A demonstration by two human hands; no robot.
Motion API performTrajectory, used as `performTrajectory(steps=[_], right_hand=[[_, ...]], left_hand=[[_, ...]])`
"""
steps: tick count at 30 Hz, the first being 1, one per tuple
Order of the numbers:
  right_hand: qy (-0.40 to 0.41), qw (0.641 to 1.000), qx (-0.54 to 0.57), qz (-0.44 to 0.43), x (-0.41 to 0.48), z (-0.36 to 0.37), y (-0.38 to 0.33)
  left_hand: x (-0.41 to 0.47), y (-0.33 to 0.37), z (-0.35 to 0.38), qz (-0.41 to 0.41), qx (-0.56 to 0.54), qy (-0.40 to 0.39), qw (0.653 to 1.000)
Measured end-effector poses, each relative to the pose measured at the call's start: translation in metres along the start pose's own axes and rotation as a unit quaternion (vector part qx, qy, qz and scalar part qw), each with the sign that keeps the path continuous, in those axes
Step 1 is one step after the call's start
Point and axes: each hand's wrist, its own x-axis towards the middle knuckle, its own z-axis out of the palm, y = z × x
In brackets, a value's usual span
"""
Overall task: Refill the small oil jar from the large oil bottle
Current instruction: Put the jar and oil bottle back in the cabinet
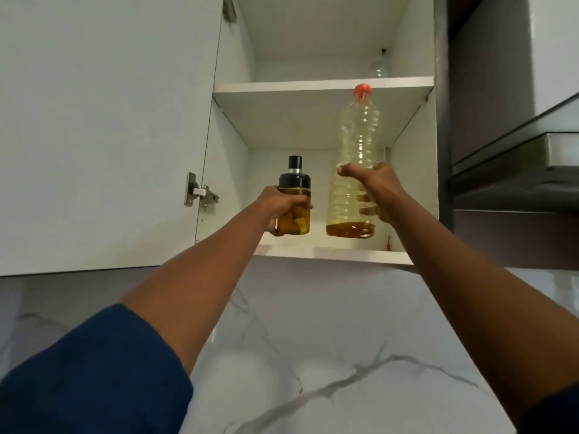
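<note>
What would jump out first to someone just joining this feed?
An open white cupboard fills the upper view. Inside its lower compartment, the right hand grips a tall clear oil bottle with a red cap, with oil only at its bottom. Beside it, the left hand grips a small oil jar with a black top and amber oil inside.

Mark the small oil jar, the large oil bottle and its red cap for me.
small oil jar [294, 180]: head view, black lid collar.
large oil bottle [357, 130]: head view, clear ribbed upper body.
red cap [362, 88]: head view, its side.
</note>
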Motion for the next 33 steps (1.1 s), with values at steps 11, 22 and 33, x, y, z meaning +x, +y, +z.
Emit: performTrajectory(steps=[11,22,33], right_hand=[[0.012,0.999,-0.028,0.007,0.065,0.017,0.050],[0.004,0.999,-0.042,0.033,0.080,0.022,0.077],[-0.004,0.996,-0.092,0.021,0.078,0.021,0.084]], left_hand=[[0.063,-0.028,0.014,-0.051,0.049,0.002,0.997],[0.078,-0.033,0.023,-0.104,0.090,0.001,0.991],[0.080,-0.039,0.027,-0.117,0.100,-0.001,0.988]])
